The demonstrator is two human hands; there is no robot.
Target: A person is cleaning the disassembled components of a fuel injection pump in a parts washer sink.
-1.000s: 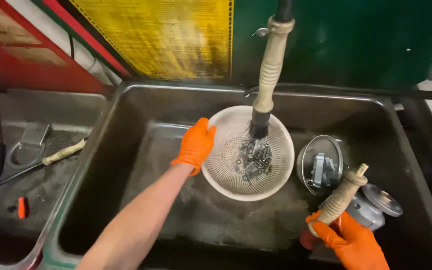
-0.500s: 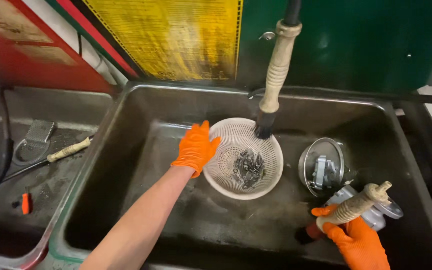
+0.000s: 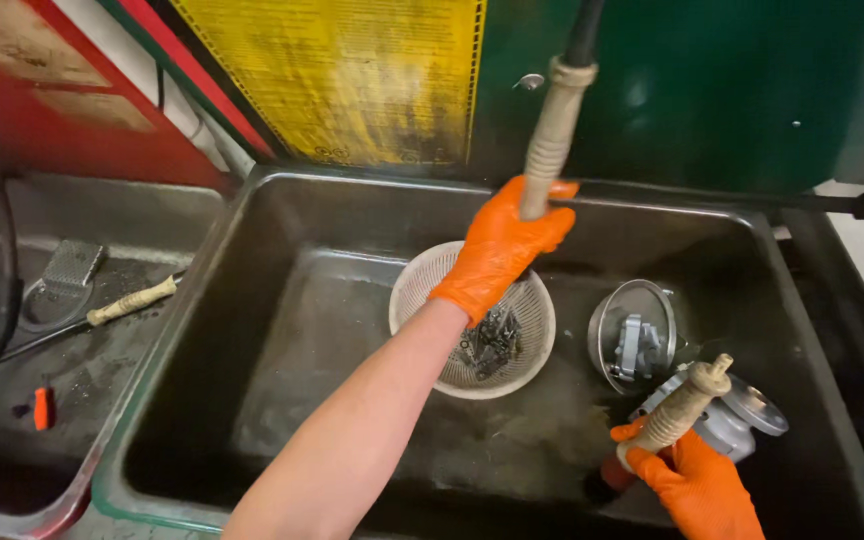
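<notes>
Both hands wear orange gloves over a dark metal sink point(image 3: 282, 210). My left hand point(image 3: 502, 245) is closed around the lower end of a beige hose nozzle point(image 3: 552, 135) that hangs from a black hose above the basin. Below it sits a white mesh basket point(image 3: 422, 290) with several small dark metal parts point(image 3: 492, 345) inside. My right hand point(image 3: 697, 480) at the lower right grips a brush with a beige wrapped handle point(image 3: 682, 410), tilted up to the right. Next to it lie a grey metal part point(image 3: 747, 410) and a round metal bowl point(image 3: 607, 330) holding another grey part.
A yellow label panel point(image 3: 352, 80) and a green wall stand behind the sink. On the dirty shelf at the left lie a second beige-handled brush point(image 3: 132, 300), a metal scraper point(image 3: 62, 275), a black cable and a small red item point(image 3: 42, 408).
My left hand left the rim of the white basket and rose to take hold of the hanging nozzle. My right hand with the brush shifted slightly right and down.
</notes>
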